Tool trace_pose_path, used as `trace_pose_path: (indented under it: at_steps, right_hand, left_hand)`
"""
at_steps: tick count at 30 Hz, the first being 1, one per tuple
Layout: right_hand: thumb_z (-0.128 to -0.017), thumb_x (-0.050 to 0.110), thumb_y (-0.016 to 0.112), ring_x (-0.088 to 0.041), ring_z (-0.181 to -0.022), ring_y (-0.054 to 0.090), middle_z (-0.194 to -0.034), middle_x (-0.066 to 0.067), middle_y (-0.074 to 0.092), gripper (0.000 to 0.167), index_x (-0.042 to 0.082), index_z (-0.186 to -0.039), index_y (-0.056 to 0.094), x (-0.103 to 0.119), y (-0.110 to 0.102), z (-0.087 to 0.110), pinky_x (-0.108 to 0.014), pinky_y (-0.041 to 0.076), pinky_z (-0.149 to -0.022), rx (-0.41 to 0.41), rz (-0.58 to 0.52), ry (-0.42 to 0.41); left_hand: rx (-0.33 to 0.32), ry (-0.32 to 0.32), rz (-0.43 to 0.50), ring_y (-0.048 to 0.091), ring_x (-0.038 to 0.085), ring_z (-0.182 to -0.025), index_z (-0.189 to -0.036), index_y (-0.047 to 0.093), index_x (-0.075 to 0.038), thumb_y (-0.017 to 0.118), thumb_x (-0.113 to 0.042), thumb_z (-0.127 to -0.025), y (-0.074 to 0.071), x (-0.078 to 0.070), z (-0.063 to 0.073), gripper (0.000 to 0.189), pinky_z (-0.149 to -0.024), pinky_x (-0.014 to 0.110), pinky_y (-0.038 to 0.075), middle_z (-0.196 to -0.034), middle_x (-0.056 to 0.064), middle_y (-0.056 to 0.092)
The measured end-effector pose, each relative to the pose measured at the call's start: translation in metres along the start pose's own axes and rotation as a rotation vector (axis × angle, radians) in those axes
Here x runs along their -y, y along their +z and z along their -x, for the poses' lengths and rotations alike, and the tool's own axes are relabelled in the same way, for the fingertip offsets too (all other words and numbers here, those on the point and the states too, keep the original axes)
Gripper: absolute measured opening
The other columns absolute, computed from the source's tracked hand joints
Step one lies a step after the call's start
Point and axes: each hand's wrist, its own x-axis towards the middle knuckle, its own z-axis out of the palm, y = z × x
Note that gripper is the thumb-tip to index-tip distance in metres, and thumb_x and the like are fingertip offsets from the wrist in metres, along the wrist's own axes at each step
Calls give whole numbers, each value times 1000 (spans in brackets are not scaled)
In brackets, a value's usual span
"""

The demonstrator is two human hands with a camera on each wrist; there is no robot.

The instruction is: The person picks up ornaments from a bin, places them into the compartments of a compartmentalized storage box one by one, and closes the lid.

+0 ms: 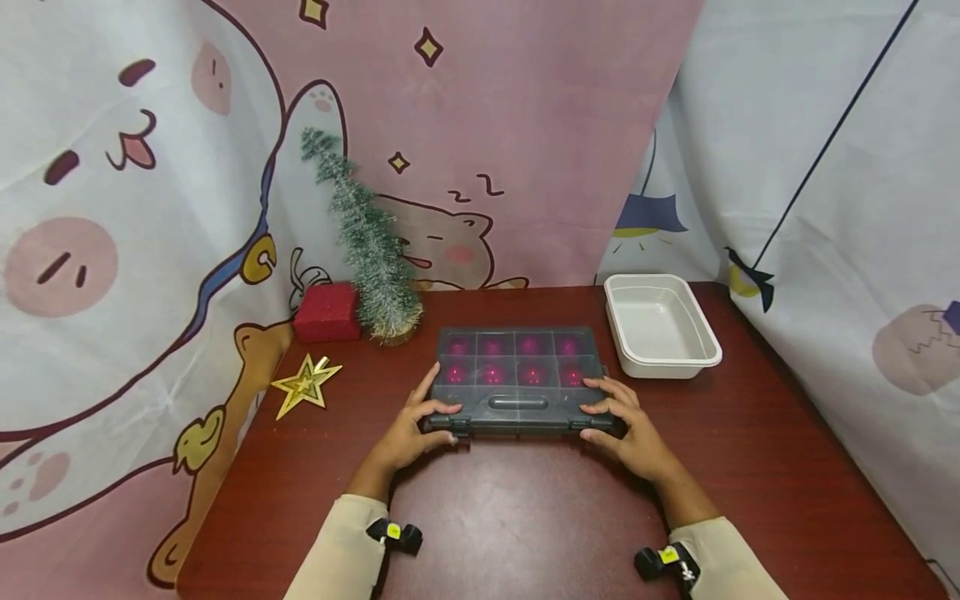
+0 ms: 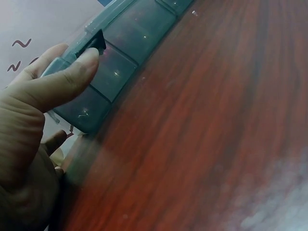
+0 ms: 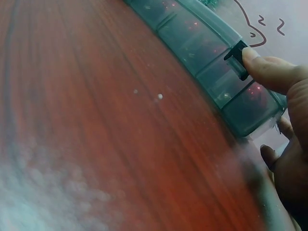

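Note:
A dark translucent plastic storage box (image 1: 517, 418) with a compartmented lid lies closed on the table. Shiny red-pink balls (image 1: 492, 376) show through its lid. At its near left corner my left hand (image 1: 405, 435) grips it, fingers over the lid and side, thumb on the front. In the left wrist view that thumb presses the black latch (image 2: 98, 42). My right hand (image 1: 636, 433) holds the near right corner likewise. Its thumb touches the other latch (image 3: 237, 60) in the right wrist view. More contents show dimly through the box's front wall (image 3: 192, 41).
A white plastic tub (image 1: 667, 368) stands behind the box to the right. Back left are a small tinsel Christmas tree (image 1: 375, 250), a red block (image 1: 327, 313) and a gold star (image 1: 306, 385). Printed curtains (image 1: 525, 125) border the brown table (image 1: 517, 517).

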Motion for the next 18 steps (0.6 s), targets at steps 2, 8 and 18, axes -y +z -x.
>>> trace_pose_path:
  at_steps: [2, 8, 18]
  right_hand:
    - [-79, -9, 92, -43, -154, 34, -156, -26, 57, 48, 9, -122, 81, 0, 0, 0, -20, 16, -130, -7, -2, -3]
    - [-77, -12, 90, -40, -153, 38, -152, -29, 61, 47, 5, -120, 82, 0, 1, -1, -22, 18, -129, -39, -18, -43]
    - [-74, -12, 92, -39, -153, 36, -147, -29, 65, 43, 6, -112, 84, 4, 4, 0, -63, 15, -126, -82, 4, -19]
  left_hand:
    - [-2, 5, 1, 15, 57, -167, -127, 80, -4, 92, -2, -83, 0, -1, 0, 46, -124, 88, 1, -181, 28, 16]
    - [-21, 10, 6, 16, 56, -167, -126, 81, -6, 89, -1, -87, 1, -1, -1, 39, -125, 87, 2, -182, 26, 17]
    - [-61, 1, 0, 21, 57, -164, -121, 83, -7, 87, -2, -90, 5, -6, 0, 31, -124, 82, 18, -180, 28, 22]
